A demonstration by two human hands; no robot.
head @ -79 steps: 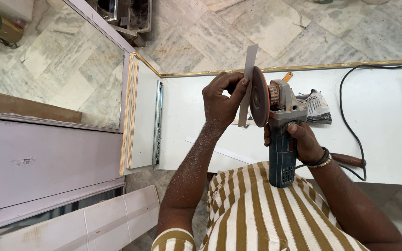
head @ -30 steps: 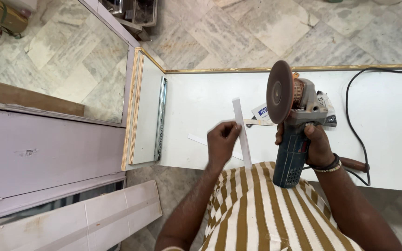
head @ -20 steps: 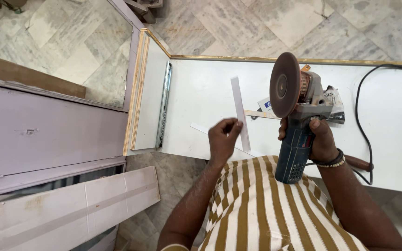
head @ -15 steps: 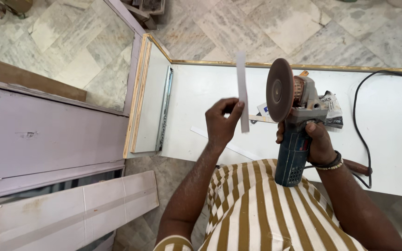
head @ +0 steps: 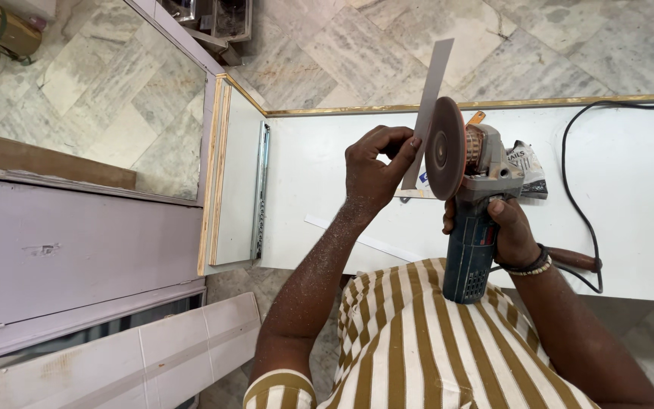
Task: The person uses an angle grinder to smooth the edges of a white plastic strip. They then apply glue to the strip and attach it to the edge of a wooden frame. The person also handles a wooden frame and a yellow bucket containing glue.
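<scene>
My left hand (head: 375, 168) pinches a thin grey-white strip (head: 431, 97) and holds it upright, its lower edge against the face of the grinder's brown disc (head: 445, 148). My right hand (head: 506, 229) grips the blue body of the angle grinder (head: 469, 250), disc raised above the white panel (head: 630, 189). Sawdust covers my left forearm. A black cord (head: 578, 212) runs from the grinder across the panel.
The white panel has a wood-edged side wall with a metal drawer slide (head: 258, 189) at its left. A thin white sliver (head: 365, 239) and a small printed packet (head: 525, 163) lie on it. Pale boards (head: 77, 250) lie left; marble floor lies beyond.
My left hand has lifted the strip from the panel and brought it up against the disc. The grinder stayed in my right hand, shifting only slightly.
</scene>
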